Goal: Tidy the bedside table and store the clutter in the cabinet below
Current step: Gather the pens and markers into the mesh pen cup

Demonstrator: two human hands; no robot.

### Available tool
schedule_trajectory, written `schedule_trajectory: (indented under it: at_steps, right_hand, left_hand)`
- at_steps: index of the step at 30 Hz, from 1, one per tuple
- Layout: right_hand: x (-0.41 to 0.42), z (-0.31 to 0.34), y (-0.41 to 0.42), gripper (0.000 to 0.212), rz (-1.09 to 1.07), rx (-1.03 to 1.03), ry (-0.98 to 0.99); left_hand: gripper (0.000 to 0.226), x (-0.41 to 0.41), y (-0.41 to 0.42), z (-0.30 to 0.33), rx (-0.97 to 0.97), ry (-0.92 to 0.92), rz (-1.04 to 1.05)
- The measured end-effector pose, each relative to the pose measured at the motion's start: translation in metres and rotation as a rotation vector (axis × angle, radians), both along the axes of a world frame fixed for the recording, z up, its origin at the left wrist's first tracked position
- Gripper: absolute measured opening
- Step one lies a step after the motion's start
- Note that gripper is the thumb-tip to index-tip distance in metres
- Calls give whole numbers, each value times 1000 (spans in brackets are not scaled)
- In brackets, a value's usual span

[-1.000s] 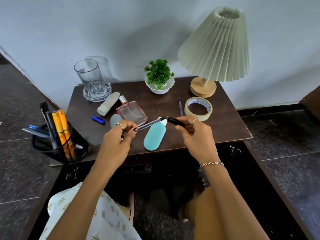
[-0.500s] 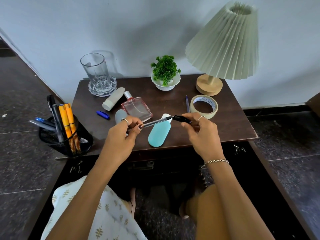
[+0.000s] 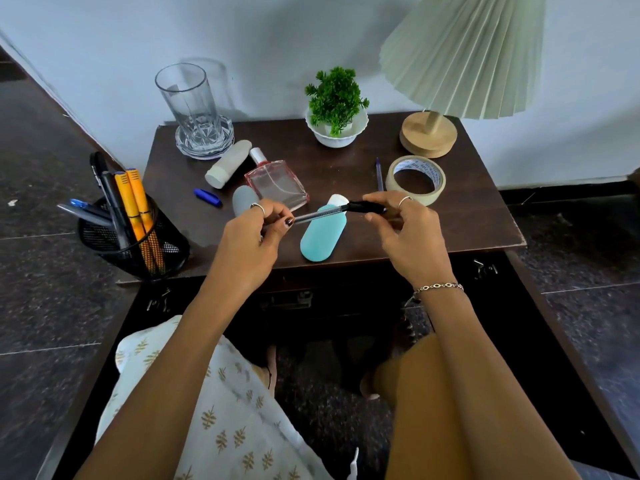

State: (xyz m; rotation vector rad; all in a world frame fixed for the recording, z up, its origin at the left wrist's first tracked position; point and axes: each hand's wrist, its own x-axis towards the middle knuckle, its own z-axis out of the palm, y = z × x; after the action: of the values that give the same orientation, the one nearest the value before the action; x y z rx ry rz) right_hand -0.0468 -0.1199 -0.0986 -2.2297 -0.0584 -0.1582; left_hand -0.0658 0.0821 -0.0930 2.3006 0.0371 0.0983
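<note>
Far left, off the table's left edge: black mesh pen holder [image 3: 133,237], standing on the cabinet's swung-out door, stuffed with orange markers and dark pens. Open floor beyond it.

On the dark bedside table [image 3: 478,216], back-left corner: clear glass [image 3: 188,98] upright on a cut-glass coaster [image 3: 204,140], close to the wall. Just in front, a white tube [image 3: 228,164] lying tilted, its end near a pink perfume bottle [image 3: 277,183] lying flat. Small blue cap [image 3: 207,197] alone on bare wood left of the bottle, with free room around it. Grey oval thing [image 3: 242,199], partly hidden behind the knuckles; hard to say what.

Left hand [image 3: 251,244] raised above the front edge, fingers pinched shut on the clear barrel of a pen [image 3: 320,213]. Pen held level, above a teal bottle [image 3: 323,233] lying near the front edge. Right hand [image 3: 407,237] curled closed around the black cap [image 3: 365,206], cap meeting the pen's tip; fully seated or not, cannot tell.

Back centre: small plant [image 3: 336,109] in a white bowl. Thin blue pen [image 3: 379,173] lying beside a tape roll [image 3: 415,178], roll flat behind the right hand. Back-right: lamp [image 3: 460,60] on a round wooden base, shade overhanging the corner. Front-right corner of the top bare.

Below: both cabinet doors open outward, dark interior between the arms.
</note>
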Motion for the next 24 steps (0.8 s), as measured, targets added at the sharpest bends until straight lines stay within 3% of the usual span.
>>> schedule_trajectory:
  at_steps: [14,24]
  right_hand:
    - [-2,-9,13,26,144,-47,-79]
    - [-9,-11,15,26,173,-100,-10]
  left_hand:
    - [25,0,-6,-4,54,-21,-48]
    - [23,0,-4,-8,80,-52,-64]
